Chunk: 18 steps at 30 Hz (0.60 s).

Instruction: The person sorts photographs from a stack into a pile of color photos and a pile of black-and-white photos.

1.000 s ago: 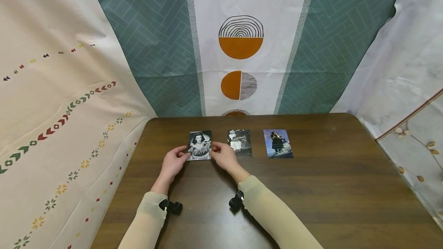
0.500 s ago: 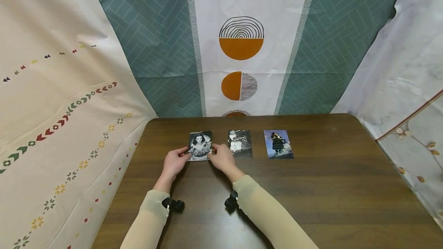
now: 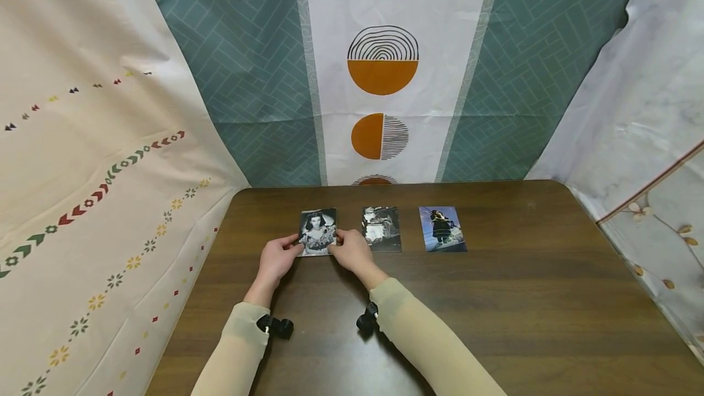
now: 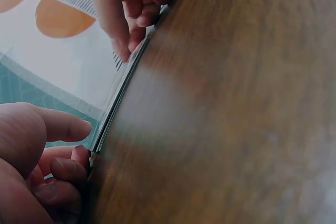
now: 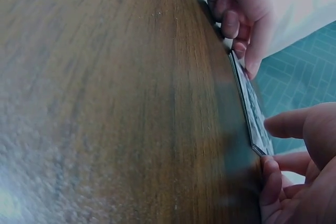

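Furthest left, a person's left hand [image 3: 278, 258] pinches the left edge of a black-and-white picture card [image 3: 318, 229] near the far left of a brown wooden table [image 3: 522, 310], the thumb at the near part of that edge and a finger just beyond it. The card, printed with a dark-haired figure, lies between the two hands, its near edge facing the person. In the wrist views its side shows more than one thin layer, so it may be a small stack; the count cannot be told. It likely weighs next to nothing and is stiff enough to stay flat, though a hard squeeze from both sides could bow it. The face looks glossy, probably slick and quick to take a fingerprint or a scratch, which makes the side edges and near corners, where the fingertips sit, the sensible place to take hold; loose layers might slip under uneven pressure. On its right, the right hand [image 3: 354, 253] grips the opposite edge, thumb by the near right corner. Just beyond that hand lies a second card [image 3: 382, 229], grey with a bright patch; whether the hand touches it is hard to tell. Furthest right, well apart from both hands, a third card [image 3: 442, 229] shows a dark-clad figure against blue-violet.
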Motion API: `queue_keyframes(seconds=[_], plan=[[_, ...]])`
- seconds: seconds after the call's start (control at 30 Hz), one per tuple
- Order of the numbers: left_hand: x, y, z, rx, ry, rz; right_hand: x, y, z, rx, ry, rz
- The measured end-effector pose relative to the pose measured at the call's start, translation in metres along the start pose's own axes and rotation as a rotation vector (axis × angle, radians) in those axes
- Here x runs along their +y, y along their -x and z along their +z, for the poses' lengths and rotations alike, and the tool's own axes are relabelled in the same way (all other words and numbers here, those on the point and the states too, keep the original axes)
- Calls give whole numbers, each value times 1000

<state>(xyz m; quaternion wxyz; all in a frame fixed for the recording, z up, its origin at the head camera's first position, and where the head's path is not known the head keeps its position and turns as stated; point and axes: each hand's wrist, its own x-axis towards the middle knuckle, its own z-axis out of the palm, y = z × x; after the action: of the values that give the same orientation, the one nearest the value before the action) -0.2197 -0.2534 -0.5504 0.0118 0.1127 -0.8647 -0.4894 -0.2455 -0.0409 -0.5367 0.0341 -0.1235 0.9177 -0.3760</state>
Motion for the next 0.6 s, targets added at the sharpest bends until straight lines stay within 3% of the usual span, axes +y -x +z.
queue_keyframes(seconds=[0.13, 0.37, 0.6], plan=[[1, 0, -1, -5, 6, 0, 1, 0, 0, 0, -20, -17], [2, 3, -2, 0, 28, 6, 0, 3, -1, 4, -124, 30], [4, 6, -1, 11, 108, 22, -1, 2, -3, 61, -213, 24]])
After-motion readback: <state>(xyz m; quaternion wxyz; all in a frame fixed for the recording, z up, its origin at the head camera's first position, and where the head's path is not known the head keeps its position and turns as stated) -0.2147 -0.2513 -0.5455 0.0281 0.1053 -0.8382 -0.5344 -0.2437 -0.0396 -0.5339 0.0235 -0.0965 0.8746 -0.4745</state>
